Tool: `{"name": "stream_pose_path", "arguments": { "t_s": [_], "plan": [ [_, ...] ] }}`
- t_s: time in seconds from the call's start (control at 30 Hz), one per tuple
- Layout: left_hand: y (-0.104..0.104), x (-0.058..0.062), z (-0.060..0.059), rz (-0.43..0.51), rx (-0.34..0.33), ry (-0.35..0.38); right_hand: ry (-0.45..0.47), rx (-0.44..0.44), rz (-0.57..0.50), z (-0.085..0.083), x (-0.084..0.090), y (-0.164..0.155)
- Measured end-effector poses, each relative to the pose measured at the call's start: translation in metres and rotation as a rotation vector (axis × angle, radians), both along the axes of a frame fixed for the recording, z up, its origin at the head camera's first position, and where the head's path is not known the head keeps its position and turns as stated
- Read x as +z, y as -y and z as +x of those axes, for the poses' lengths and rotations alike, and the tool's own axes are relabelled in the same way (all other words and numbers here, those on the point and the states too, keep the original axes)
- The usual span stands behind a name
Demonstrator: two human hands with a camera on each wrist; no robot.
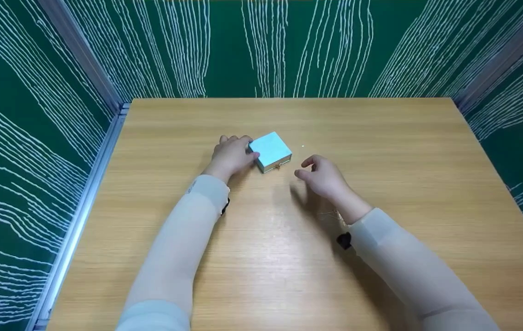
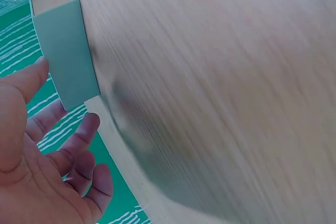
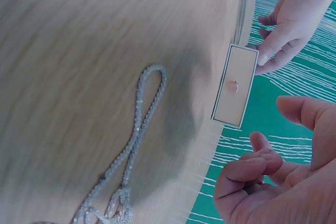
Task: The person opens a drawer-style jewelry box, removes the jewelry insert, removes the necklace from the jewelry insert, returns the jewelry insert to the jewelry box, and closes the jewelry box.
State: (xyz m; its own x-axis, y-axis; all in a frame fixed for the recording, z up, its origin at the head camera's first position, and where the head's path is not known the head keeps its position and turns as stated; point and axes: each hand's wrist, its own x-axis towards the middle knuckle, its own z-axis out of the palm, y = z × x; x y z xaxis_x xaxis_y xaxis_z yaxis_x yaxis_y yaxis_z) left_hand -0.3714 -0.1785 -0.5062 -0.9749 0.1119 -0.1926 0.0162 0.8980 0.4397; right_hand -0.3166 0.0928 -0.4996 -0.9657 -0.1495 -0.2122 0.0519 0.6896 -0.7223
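A small light-blue drawer box [image 1: 270,150] lies on the table with its drawer pushed in. Its beige drawer front [image 3: 234,87] carries a little ribbon loop, seen in the right wrist view. My left hand [image 1: 231,155] holds the box at its left end, thumb on the top and index finger at the rear corner, the other fingers loosely bent. To the right of the box, apart from it, my right hand [image 1: 325,177] hovers with loosely curled fingers and nothing in them. A silvery chain [image 3: 137,129] with a narrow loop lies on the table under the right wrist, mostly hidden in the head view.
The wooden table [image 1: 261,257] fills the middle of the head view. Green panels with white wavy lines [image 1: 266,46] stand behind it and along both sides. A metal rail [image 1: 82,202] follows the left edge. One tiny white speck [image 1: 303,146] sits right of the box.
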Motion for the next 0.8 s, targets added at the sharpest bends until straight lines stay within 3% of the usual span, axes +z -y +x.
{"name": "stream_pose_path", "arguments": {
  "t_s": [0.5,0.8],
  "plan": [
    [-0.010,-0.001,-0.004,0.011,-0.001,-0.014,0.016,0.006,0.004,0.002,-0.001,0.006],
    [-0.004,-0.008,0.005,0.002,0.017,-0.007,0.037,0.037,0.016,0.005,-0.007,0.008]
  ]
}}
